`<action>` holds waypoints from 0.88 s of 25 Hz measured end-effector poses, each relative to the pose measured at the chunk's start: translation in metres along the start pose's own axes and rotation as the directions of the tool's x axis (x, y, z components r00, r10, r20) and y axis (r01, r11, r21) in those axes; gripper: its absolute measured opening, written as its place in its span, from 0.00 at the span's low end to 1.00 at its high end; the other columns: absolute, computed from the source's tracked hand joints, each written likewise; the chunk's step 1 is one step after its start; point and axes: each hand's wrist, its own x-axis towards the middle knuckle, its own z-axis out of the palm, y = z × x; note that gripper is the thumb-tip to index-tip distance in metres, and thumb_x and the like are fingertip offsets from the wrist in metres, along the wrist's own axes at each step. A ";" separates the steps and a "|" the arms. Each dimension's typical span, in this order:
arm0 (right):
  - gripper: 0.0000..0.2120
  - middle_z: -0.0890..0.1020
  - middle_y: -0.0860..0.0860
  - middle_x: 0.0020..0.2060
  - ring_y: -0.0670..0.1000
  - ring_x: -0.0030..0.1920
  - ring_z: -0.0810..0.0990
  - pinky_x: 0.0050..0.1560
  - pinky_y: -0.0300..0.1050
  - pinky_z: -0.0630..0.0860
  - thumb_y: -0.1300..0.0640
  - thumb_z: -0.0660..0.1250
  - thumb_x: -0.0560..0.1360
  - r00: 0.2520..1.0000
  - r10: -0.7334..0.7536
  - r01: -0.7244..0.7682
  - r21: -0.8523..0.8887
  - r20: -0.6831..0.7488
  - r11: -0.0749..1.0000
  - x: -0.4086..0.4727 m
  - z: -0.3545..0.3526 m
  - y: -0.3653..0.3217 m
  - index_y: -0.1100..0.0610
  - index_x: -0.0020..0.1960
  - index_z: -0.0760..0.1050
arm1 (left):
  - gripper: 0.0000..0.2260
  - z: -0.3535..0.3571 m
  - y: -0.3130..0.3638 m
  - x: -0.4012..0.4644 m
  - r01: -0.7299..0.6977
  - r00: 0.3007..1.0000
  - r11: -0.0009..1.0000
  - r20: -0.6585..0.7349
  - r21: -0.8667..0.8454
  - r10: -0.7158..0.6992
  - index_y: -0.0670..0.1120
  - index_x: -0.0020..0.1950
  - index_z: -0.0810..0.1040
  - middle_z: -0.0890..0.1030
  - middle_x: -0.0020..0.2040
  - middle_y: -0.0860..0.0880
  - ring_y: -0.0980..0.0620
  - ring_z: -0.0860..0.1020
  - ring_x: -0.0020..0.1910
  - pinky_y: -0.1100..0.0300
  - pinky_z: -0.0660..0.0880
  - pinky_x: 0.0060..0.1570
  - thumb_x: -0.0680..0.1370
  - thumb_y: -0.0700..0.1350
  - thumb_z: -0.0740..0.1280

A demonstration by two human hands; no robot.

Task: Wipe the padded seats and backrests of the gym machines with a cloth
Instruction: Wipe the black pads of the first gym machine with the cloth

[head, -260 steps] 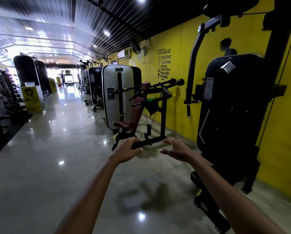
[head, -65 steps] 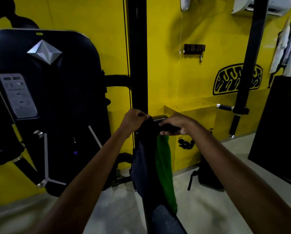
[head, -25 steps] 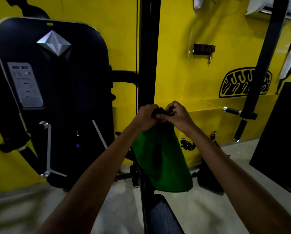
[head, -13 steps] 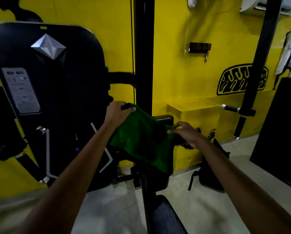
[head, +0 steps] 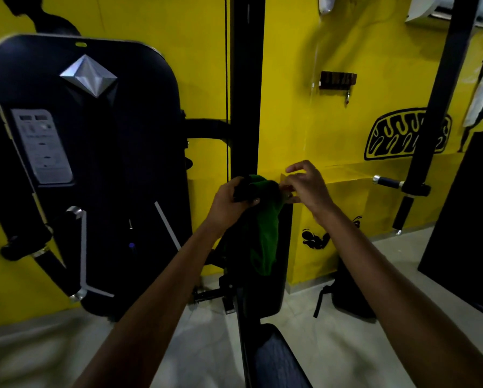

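A green cloth [head: 264, 233] hangs bunched in front of the black upright pad [head: 281, 264] of the gym machine. My left hand [head: 229, 203] is closed around the cloth's top, at the pad's upper edge. My right hand [head: 304, 186] hovers just right of the bunched top with its fingers spread, fingertips at the cloth's edge. Below, the machine's dark padded seat [head: 276, 359] runs toward me. A black vertical post [head: 247, 88] rises behind the hands.
A black weight-stack cover [head: 94, 163] with a silver diamond badge stands at the left. The yellow wall has a ledge [head: 346, 175] behind my hands. A black backpack [head: 349, 292] leans on the floor at the right. Another black post [head: 436, 107] and handle stand further right.
The cloth was stretched wide between both hands half a second ago. Now it is gathered into my left hand, and my right hand has let go and opened beside it.
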 end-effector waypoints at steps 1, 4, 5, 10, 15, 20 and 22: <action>0.14 0.80 0.53 0.45 0.54 0.47 0.80 0.43 0.50 0.78 0.59 0.71 0.72 1.000 0.013 -0.013 -0.023 -0.027 1.000 -0.002 -0.008 0.011 0.54 0.53 0.70 | 0.18 -0.003 0.001 -0.001 0.029 0.999 0.995 -0.019 -0.095 -0.031 0.35 0.62 0.73 0.79 0.56 0.41 0.57 0.80 0.52 0.62 0.77 0.53 0.73 0.30 0.69; 0.22 0.80 0.49 0.54 0.51 0.56 0.78 0.52 0.51 0.77 0.49 0.75 0.66 0.948 0.207 -0.228 0.061 0.243 0.972 -0.019 -0.014 0.039 0.49 0.56 0.71 | 0.17 -0.013 0.000 -0.002 0.069 0.997 0.939 -0.010 -0.338 -0.077 0.35 0.64 0.72 0.78 0.59 0.39 0.46 0.79 0.56 0.56 0.79 0.54 0.75 0.31 0.66; 0.17 0.81 0.47 0.53 0.48 0.54 0.80 0.50 0.47 0.78 0.52 0.74 0.68 0.909 0.227 -0.269 0.075 0.350 0.960 -0.027 -0.010 0.043 0.48 0.55 0.73 | 0.16 -0.015 -0.001 -0.002 0.072 0.997 0.919 -0.001 -0.388 -0.079 0.35 0.64 0.72 0.78 0.58 0.40 0.45 0.79 0.57 0.56 0.79 0.53 0.76 0.31 0.65; 0.18 0.83 0.52 0.53 0.53 0.55 0.81 0.55 0.47 0.78 0.63 0.75 0.68 0.911 0.077 -0.096 0.025 0.404 0.995 -0.025 0.005 0.043 0.56 0.56 0.77 | 0.18 -0.024 0.001 -0.008 0.150 0.974 0.931 -0.112 -0.333 -0.197 0.38 0.63 0.71 0.79 0.52 0.47 0.47 0.80 0.51 0.62 0.80 0.42 0.74 0.35 0.69; 0.21 0.82 0.51 0.54 0.50 0.53 0.81 0.56 0.48 0.77 0.62 0.77 0.66 0.831 0.033 0.125 -0.244 0.556 0.962 -0.010 0.005 0.022 0.54 0.57 0.78 | 0.24 -0.048 0.019 0.001 0.075 0.982 0.939 0.136 0.336 -0.127 0.46 0.61 0.74 0.79 0.50 0.49 0.52 0.79 0.48 0.59 0.79 0.44 0.68 0.46 0.76; 0.22 0.82 0.52 0.54 0.51 0.53 0.81 0.56 0.50 0.78 0.59 0.78 0.65 0.793 0.114 0.143 -0.365 0.598 0.920 -0.013 -0.002 0.023 0.55 0.58 0.78 | 0.10 -0.045 0.015 0.004 -0.045 0.990 0.911 0.141 0.410 -0.015 0.40 0.48 0.79 0.82 0.47 0.40 0.45 0.81 0.45 0.47 0.79 0.47 0.73 0.46 0.72; 0.20 0.83 0.53 0.52 0.52 0.52 0.82 0.56 0.53 0.78 0.57 0.78 0.65 0.819 0.151 0.102 -0.399 0.554 0.911 -0.014 -0.013 0.031 0.56 0.55 0.79 | 0.13 -0.047 0.003 0.000 0.005 1.000 0.925 0.020 0.381 -0.014 0.37 0.49 0.79 0.81 0.46 0.38 0.41 0.80 0.46 0.43 0.78 0.48 0.73 0.46 0.72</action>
